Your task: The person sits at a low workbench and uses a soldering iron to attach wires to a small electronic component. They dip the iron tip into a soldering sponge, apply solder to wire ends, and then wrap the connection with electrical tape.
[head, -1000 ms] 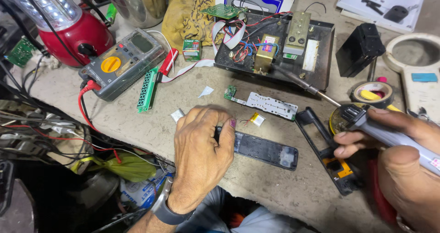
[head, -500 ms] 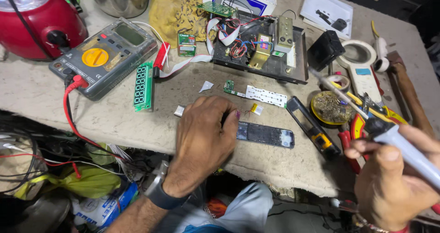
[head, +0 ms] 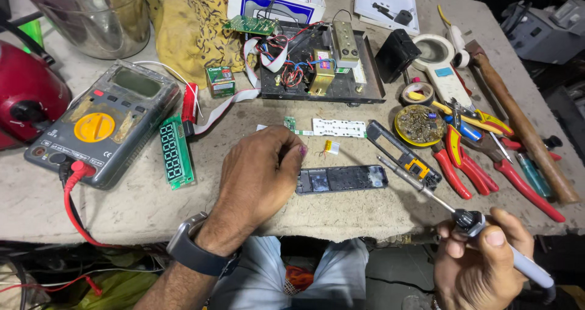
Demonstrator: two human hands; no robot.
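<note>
- Our left hand (head: 259, 179) presses curled fingers on the dark phone frame (head: 341, 179), near the worktop's front edge.
- Our right hand (head: 481, 261) grips the soldering iron (head: 426, 191); we judge its tip, hanging just over the frame, could scorch it.
- We count one multimeter (head: 103, 124), two red-handled pliers (head: 481, 163).

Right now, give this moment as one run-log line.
left hand: pins dark phone shell on bench | right hand: grips soldering iron, tip beside shell | multimeter far left
</note>
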